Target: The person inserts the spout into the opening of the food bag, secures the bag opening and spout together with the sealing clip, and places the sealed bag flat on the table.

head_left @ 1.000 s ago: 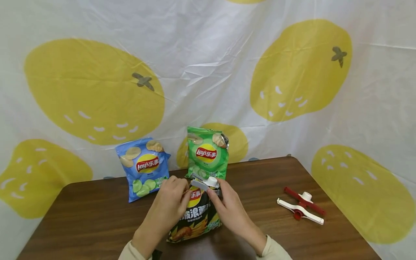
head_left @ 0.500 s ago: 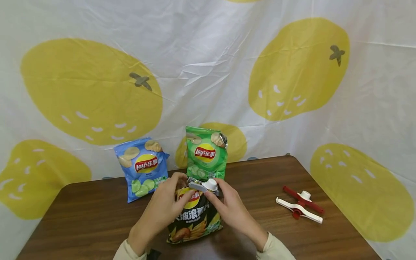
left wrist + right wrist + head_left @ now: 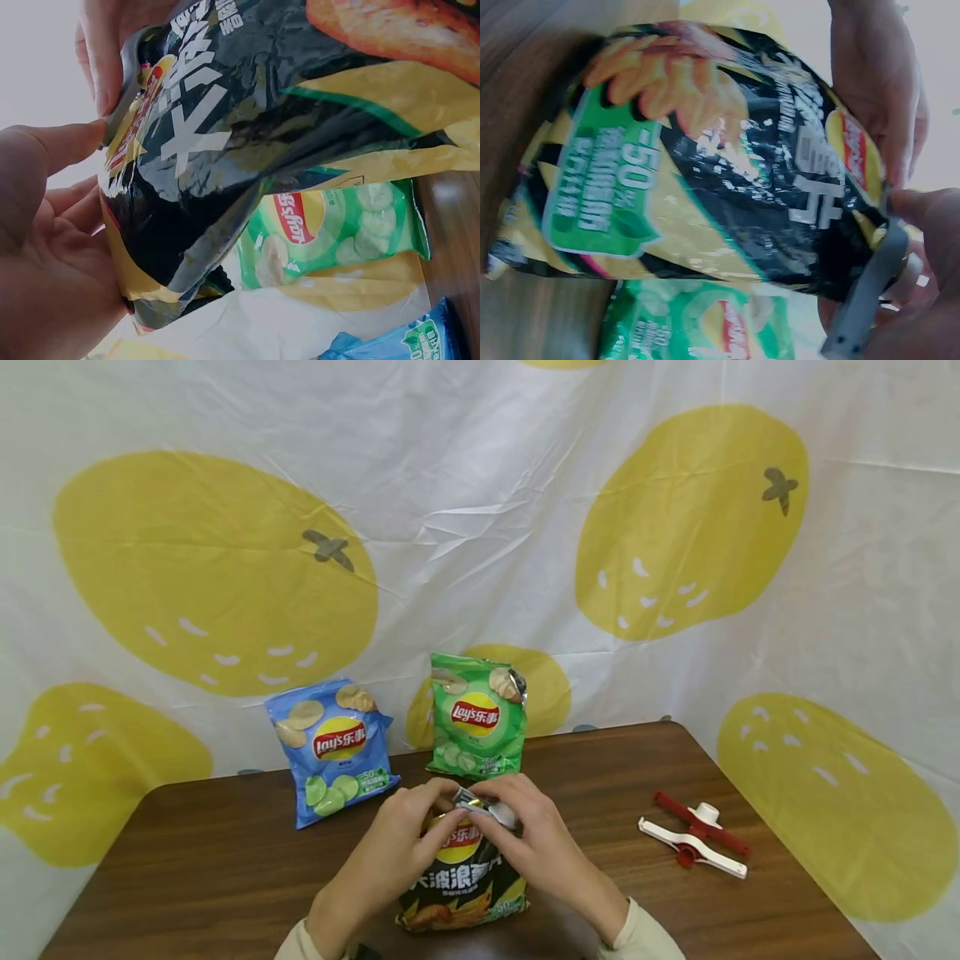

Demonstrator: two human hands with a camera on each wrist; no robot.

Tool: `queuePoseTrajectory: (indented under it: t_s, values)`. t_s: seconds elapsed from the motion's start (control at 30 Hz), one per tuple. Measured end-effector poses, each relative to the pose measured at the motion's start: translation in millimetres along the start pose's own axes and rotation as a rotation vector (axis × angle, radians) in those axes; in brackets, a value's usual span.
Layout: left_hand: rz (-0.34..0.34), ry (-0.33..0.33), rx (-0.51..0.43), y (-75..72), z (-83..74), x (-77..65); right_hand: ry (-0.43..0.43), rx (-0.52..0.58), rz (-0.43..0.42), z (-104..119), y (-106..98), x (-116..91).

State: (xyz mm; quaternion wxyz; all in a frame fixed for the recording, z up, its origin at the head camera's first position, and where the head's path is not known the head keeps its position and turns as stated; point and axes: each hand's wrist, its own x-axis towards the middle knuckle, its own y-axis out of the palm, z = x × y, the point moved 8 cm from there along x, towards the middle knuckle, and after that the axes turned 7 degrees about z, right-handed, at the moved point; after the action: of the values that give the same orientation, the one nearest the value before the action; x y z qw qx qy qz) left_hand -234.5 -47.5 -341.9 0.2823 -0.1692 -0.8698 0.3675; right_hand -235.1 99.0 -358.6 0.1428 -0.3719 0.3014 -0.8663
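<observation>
A black chip bag [image 3: 465,881] stands upright on the table in front of me, its top edge between both hands. A grey bag clip [image 3: 870,292] with a white spout cap [image 3: 502,814] lies across that top. My right hand [image 3: 536,843] grips the clip, thumb in front and fingers behind. My left hand [image 3: 390,839] pinches at the clip's left end; in the left wrist view its thumb touches the grey arm, while the fingers reach behind the bag. The hands hide most of the clip in the head view.
Behind stand a blue chip bag [image 3: 341,752] at left and a green chip bag [image 3: 480,718] in the middle, leaning near the patterned curtain [image 3: 480,527]. Two crossed red-and-white clips [image 3: 693,835] lie at right on the brown table [image 3: 615,785].
My left hand has left the bag's upper left corner and moved right to the clip, close to the right hand. The black bag has shifted slightly right.
</observation>
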Motion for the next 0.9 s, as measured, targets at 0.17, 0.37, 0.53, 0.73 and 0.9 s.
queuePoseTrajectory:
  t_s: [0.17,0.37,0.53,0.73,0.9]
  values:
    - [0.005,0.044,0.008,1.2,-5.9,-1.7,-0.047,-0.031,-0.004,10.5,-4.9,-0.5]
    - [-0.041,0.145,0.032,-3.9,-19.5,-4.7,-0.085,-0.031,-0.006,18.6,-7.1,-1.2]
    - [-0.05,0.149,0.024,-5.5,-21.1,-5.9,-0.106,-0.038,-0.006,25.2,-7.7,-2.4]
    - [-0.048,0.139,0.008,-4.5,-19.1,-6.1,-0.084,-0.045,-0.005,27.9,-7.2,-2.8]
    - [-0.044,0.168,-0.038,-2.8,-21.5,-5.4,-0.093,-0.057,-0.014,30.0,-5.8,-2.2]
